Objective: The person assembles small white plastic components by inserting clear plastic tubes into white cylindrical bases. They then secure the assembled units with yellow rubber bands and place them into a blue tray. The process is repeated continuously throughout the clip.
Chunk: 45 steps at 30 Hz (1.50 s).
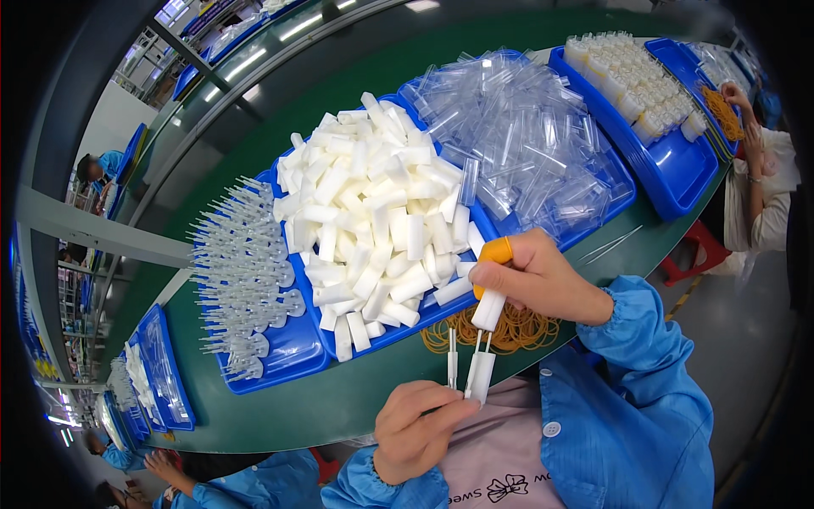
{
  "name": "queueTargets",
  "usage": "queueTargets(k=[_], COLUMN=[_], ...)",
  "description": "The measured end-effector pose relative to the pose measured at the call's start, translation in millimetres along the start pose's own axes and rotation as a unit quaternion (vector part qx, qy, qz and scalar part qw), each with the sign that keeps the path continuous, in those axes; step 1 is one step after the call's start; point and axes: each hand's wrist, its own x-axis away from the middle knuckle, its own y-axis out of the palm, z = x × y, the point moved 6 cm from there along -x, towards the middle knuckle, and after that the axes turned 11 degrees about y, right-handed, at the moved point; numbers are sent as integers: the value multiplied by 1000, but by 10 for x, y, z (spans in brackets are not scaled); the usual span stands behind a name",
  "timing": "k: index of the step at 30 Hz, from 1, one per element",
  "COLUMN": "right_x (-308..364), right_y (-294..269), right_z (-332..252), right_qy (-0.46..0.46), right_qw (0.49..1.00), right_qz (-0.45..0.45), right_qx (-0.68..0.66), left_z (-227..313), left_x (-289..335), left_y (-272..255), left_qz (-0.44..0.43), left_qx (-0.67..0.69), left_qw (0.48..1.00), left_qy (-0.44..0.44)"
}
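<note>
My left hand (424,428), low in the middle, is closed on the base of a pronged plastic part (452,360) whose thin prongs point up. One white foam block (480,379) sits low on the prongs, next to the fingers. Above it, my right hand (543,276) pinches a second white foam block (488,310) between thumb and forefinger; an orange finger cot (497,250) covers a fingertip. Thin prong ends meet the lower end of this block; how far they enter it is hidden. The part's base is mostly hidden by my left fingers.
Loose white foam blocks (373,204) heap a blue tray. Pronged parts (242,271) fill the tray at left; clear plastic sleeves (517,127) the one behind right. Rubber bands (517,329) lie by the table edge, tweezers (612,244) farther right. Other people sit at both sides.
</note>
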Motion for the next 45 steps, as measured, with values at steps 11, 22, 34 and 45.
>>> queueTargets(k=[11, 22, 34, 45], right_x=[-15, 37, 325, 156], right_y=[-5, 161, 472, 109], right_z=[-52, -118, -309, -284], right_qy=[-142, -211, -322, -233], right_qw=[978, 958, 920, 874], right_qz=[87, 91, 100, 165], right_qx=[124, 171, 198, 393], left_z=[-37, -38, -29, -434], left_x=[-3, -67, 113, 397], left_y=[13, 52, 14, -41], left_qz=[16, 4, 207, 214], left_qx=[29, 23, 0, 187], left_qw=[999, 999, 978, 935], left_qy=[-28, -32, -40, -212])
